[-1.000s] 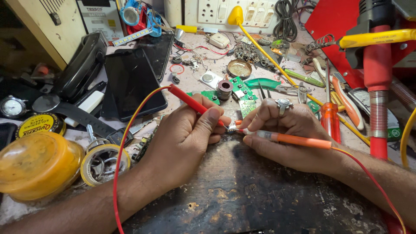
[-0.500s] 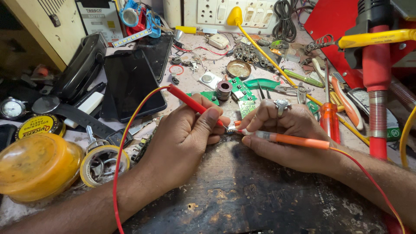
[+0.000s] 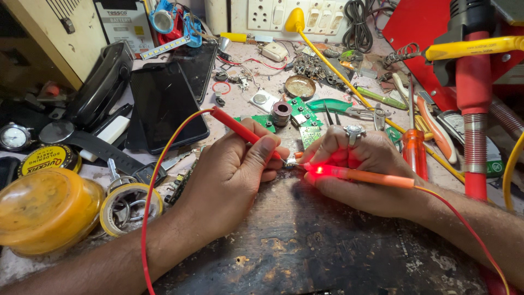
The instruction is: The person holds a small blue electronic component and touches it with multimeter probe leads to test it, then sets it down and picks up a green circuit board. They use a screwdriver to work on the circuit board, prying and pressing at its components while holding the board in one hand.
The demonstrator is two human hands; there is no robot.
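The tips of the red probe (image 3: 240, 127) and the orange probe (image 3: 371, 176) meet on a small part hidden between the fingers (image 3: 267, 150); its kind cannot be told. The orange probe's glow blurs its front end. Both forearms and the yellow container (image 3: 43, 210) are cut off by the picture's edges.

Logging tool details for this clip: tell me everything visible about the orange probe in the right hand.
The orange probe is a slim, plastic-looking stick lying nearly level, tip pointing left. Its tip end glows bright red where it meets a small metal part between the hands. The right hand pinches it between the fingers, and its rear end runs over the wrist into a thin red wire trailing toward the lower right. The left hand holds a separate red probe whose tip comes to the same spot.
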